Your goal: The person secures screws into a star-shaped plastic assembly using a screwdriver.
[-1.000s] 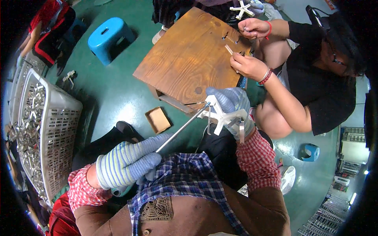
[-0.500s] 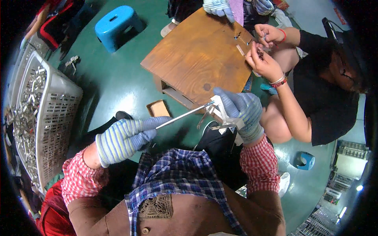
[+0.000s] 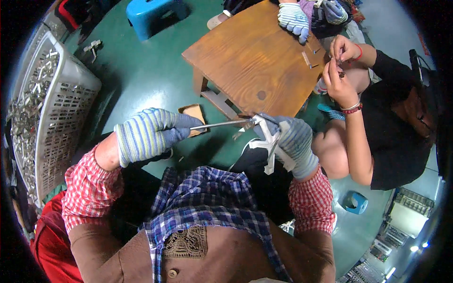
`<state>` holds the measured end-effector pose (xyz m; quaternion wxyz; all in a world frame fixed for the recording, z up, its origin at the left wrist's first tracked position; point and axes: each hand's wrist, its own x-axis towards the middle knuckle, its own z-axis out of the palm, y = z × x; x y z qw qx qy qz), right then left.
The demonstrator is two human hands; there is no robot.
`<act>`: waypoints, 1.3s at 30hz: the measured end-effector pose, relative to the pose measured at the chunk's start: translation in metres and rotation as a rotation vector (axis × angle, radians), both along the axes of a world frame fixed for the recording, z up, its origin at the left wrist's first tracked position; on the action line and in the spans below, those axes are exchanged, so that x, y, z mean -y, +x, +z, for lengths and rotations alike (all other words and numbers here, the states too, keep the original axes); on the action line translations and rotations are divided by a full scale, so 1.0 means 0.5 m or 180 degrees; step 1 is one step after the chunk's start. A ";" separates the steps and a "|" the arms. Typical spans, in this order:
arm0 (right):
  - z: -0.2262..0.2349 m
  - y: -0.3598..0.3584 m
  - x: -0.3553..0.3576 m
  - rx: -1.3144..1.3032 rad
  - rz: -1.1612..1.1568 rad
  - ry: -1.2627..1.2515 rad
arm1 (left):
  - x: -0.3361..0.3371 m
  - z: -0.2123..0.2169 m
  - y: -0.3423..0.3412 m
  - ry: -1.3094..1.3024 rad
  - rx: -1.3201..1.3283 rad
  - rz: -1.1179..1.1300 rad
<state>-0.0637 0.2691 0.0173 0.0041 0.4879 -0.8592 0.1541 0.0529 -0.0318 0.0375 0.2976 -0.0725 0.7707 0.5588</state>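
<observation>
The left hand [image 3: 153,134] clasps a metal rod [image 3: 219,124], its tip at one arm of the white bracket [image 3: 271,140] grasped by the right hand [image 3: 299,142] near the table [image 3: 236,52], where a sideways push could make it slip.

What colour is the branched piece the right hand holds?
The branched piece is white, seen in the head view.
</observation>
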 end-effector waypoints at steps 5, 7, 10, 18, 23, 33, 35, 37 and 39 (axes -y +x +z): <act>-0.030 -0.006 -0.017 0.0764 -0.0405 -0.0459 | -0.007 -0.011 0.000 -0.0692 -0.1084 -0.0310; -0.016 0.002 0.005 0.0405 -0.0344 -0.0216 | -0.005 -0.008 0.003 -0.1266 -0.1887 -0.0692; -0.045 -0.004 -0.011 0.0806 -0.0360 -0.0203 | -0.010 0.005 0.005 -0.1659 -0.1895 -0.0796; -0.026 0.014 0.012 0.0032 -0.0131 0.0159 | -0.002 -0.048 0.013 -0.1034 -0.1567 -0.0505; -0.037 0.026 0.008 0.0301 -0.0377 0.0450 | -0.011 -0.049 0.011 -0.0876 -0.1126 -0.0546; -0.070 0.032 -0.011 0.0663 0.0101 0.0234 | -0.043 -0.028 0.026 -0.2920 -0.2816 -0.1490; -0.073 0.040 -0.007 0.1246 0.0035 -0.0022 | -0.044 -0.032 0.025 -0.3084 -0.3056 -0.1612; -0.086 0.037 -0.013 0.1334 0.0180 0.0808 | -0.039 -0.032 0.021 -0.3226 -0.3444 -0.1832; -0.099 0.043 -0.021 0.2220 -0.0089 0.0134 | -0.037 -0.033 0.024 -0.3361 -0.3556 -0.1940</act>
